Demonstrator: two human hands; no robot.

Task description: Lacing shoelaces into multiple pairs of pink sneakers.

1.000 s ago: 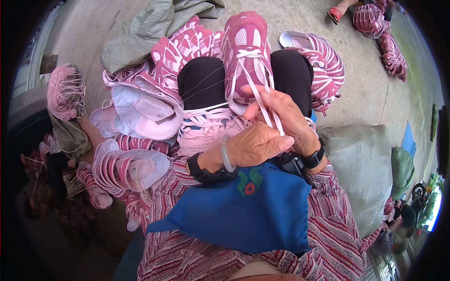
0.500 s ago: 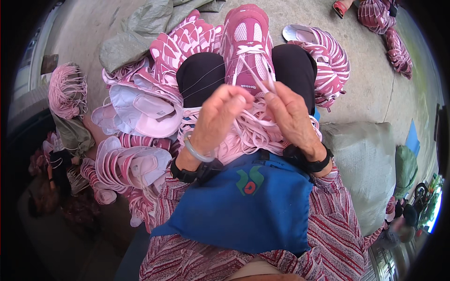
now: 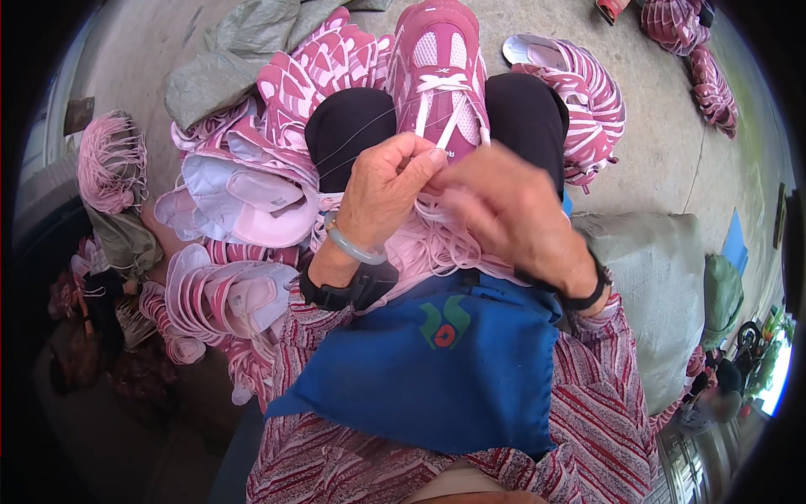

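Observation:
A pink shoe upper (image 3: 434,76) sits between my knees, its toe pointing away from me. Pale pink laces cross near its toe and run down toward my fingers. My left hand (image 3: 388,185) pinches a shoelace (image 3: 452,128) at the tongue's near end, thumb against forefinger. Close beside it, my right hand (image 3: 512,206) is smeared by motion, so its grip is hidden. Below both hands, a heap of loose pale pink laces (image 3: 437,244) lies on my lap, above a blue apron (image 3: 420,370).
Stacked pink shoe uppers (image 3: 243,197) lie at my left, with more uppers (image 3: 579,109) beyond my right knee. A wrapped grey-green bale (image 3: 646,294) stands at my right. A bundle of pink laces (image 3: 112,164) sits at far left, near a grey-green sheet (image 3: 222,76).
My right hand has swung in toward my left and turned palm-down, blurred. The lace strands once raised between both hands now run to my left fingertips.

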